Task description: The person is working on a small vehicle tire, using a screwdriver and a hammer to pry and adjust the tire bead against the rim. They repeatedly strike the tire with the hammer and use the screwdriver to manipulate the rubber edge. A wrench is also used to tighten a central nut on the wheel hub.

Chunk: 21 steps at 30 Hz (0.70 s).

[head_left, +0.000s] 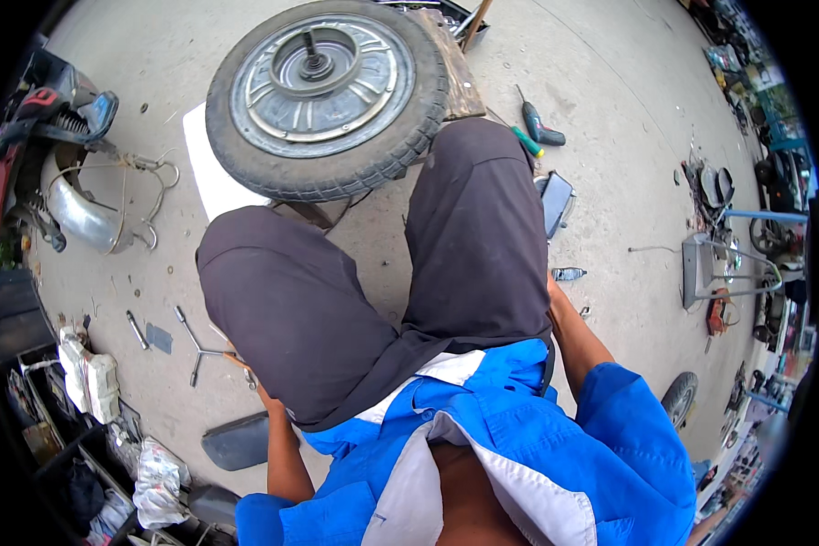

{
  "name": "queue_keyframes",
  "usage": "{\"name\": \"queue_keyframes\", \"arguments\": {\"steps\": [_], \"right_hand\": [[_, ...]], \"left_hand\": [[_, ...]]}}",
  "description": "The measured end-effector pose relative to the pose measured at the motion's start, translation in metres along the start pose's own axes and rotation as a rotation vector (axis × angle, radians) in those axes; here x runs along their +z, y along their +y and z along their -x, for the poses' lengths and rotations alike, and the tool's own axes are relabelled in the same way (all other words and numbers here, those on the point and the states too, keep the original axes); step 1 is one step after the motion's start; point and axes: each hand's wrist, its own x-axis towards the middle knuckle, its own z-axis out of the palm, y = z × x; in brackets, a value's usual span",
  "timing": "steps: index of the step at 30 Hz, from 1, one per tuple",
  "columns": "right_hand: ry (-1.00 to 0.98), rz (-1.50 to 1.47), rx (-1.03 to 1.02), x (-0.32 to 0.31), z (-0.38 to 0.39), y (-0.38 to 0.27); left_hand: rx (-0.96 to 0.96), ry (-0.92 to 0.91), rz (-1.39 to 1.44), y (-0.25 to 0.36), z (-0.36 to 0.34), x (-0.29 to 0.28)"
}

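A scooter wheel [337, 168] lies flat in front of my knees, its grey hub and upright threaded axle [315, 59] facing up. My left hand [262, 393] is low beside my left thigh, mostly hidden by it. Close to that hand, a three-armed socket wrench [199, 351] rests on the floor. An orange-brown slim piece shows at the fingers; whether the hand holds it I cannot make out. Down by my right thigh, my right hand [553, 289] is almost wholly covered by the trouser leg. A small dark bottle-shaped item [569, 273] lies just beyond it.
Under the wheel's edge sit a wooden block [461, 77] and a white sheet [211, 177]. A power drill [541, 126] and a green-handled tool [525, 142] lie right of my knee. Scooter parts [86, 205] stand left; a dark pad [237, 442] lies behind my left hand. Clutter lines the right.
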Motion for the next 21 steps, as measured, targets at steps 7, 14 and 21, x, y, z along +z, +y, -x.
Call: {"name": "queue_keyframes", "arguments": {"steps": [7, 14, 21], "right_hand": [[-0.091, 0.045, 0.036, -0.031, 0.019, 0.035], [-0.048, -0.009, 0.009, -0.056, 0.019, 0.057], [-0.004, 0.344, 0.035, -0.087, 0.009, 0.064]], "left_hand": [[0.009, -0.123, -0.145, 0.027, -0.037, 0.001], [0.038, -0.173, -0.233, 0.056, -0.053, -0.002], [0.081, -0.205, -0.286, 0.081, -0.064, -0.002]]}}
